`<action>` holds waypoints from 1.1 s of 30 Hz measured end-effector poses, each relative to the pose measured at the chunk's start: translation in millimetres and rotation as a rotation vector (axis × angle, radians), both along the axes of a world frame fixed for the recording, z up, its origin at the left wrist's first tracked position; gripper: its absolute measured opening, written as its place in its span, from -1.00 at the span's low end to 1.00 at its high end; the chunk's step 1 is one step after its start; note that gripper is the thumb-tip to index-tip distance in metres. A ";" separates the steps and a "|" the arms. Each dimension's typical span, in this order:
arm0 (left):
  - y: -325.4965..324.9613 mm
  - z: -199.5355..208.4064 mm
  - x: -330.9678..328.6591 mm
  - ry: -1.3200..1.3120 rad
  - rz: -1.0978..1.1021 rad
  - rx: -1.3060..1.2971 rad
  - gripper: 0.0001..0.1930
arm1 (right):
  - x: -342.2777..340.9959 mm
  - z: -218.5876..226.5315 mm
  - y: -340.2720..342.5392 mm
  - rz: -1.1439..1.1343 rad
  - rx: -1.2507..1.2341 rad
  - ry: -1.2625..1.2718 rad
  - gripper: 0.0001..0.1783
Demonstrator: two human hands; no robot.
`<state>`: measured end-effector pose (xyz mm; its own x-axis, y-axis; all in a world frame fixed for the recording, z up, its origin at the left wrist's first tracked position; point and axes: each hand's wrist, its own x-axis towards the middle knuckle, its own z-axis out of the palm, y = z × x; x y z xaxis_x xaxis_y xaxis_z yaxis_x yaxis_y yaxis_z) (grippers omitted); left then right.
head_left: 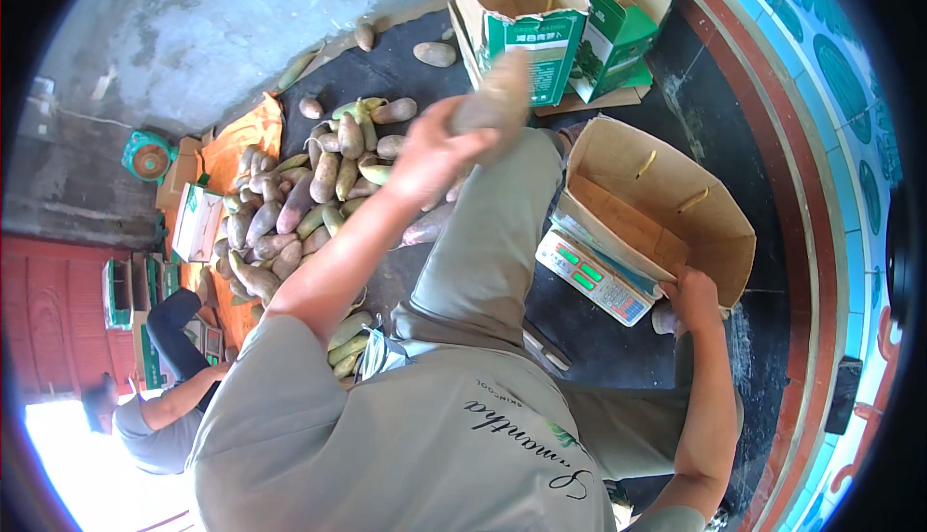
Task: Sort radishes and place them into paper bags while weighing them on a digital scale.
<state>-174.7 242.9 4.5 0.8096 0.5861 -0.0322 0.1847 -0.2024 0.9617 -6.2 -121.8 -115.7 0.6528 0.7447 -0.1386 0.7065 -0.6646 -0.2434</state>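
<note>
My left hand (435, 155) is raised over my knee, closed around a long, soil-coloured radish (507, 98) that is blurred by motion. To the right stands an open cardboard box (608, 151) with yellow rope handles, resting on a digital scale (589, 281) with green lit displays. My right hand (692, 297) grips the near rim of this box, fingers curled over its edge. Only the bare cardboard bottom shows inside it. On my left lies a heap of green and purplish radishes (297, 206), partly hidden by my left arm.
Green printed cartons (539, 49) stand at the far side. Another person (159, 426) sits at the lower left. A white box (198, 223) and a small teal fan (150, 155) are beyond the heap. A tiled wall (855, 242) bounds the right; a dark phone-like object (845, 395) lies beside it.
</note>
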 end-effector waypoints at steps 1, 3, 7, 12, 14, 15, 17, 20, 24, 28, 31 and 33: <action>3.3 -15.4 11.0 -0.040 -0.081 0.051 -0.28 | 1.0 -2.3 1.7 -0.003 0.015 -0.012 -0.75; -26.3 -11.6 39.2 -0.033 -0.171 0.040 -0.32 | -0.6 -2.8 1.4 -0.008 0.029 -0.025 -0.76; -72.3 -37.7 88.7 -0.057 -0.355 0.074 -0.39 | -10.5 6.1 7.3 0.013 0.025 -0.066 -0.77; -118.1 -89.1 116.3 0.191 -0.463 0.402 -0.41 | -8.8 -1.0 3.3 -0.013 0.007 -0.080 -0.78; -125.7 -101.0 123.4 0.262 -0.503 0.477 -0.42 | -7.0 -0.8 4.5 0.004 0.005 -0.092 -0.77; -127.5 -108.0 124.9 0.338 -0.543 0.551 -0.43 | -7.4 -2.0 5.4 0.006 0.005 -0.089 -0.77; -131.6 -112.8 127.0 0.391 -0.592 0.600 -0.43 | -9.3 5.5 7.1 -0.001 0.037 -0.097 -0.78; -136.8 -115.6 129.6 0.491 -0.662 0.658 -0.46 | -8.2 3.4 6.1 -0.014 -0.023 -0.077 -0.79; -130.6 -130.7 130.9 0.462 -0.706 0.666 -0.53 | -8.4 6.6 10.6 0.001 0.014 -0.065 -0.81; -130.3 -123.7 119.8 0.285 -0.710 0.636 -0.60 | -9.3 7.7 12.1 -0.020 0.011 -0.059 -0.81; -114.6 -87.2 103.7 -0.013 -0.697 0.355 -0.68 | -7.5 0.5 7.0 -0.033 0.007 -0.064 -0.81; -89.5 -57.6 89.1 -0.159 -0.643 0.241 -0.72 | -6.0 -2.6 4.2 -0.031 0.042 -0.087 -0.80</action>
<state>-85.6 153.3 -53.1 0.9820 -0.0341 0.1858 -0.1819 -0.4355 0.8816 -12.1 -117.6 -118.3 0.6839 0.7279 -0.0500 0.7052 -0.6771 -0.2103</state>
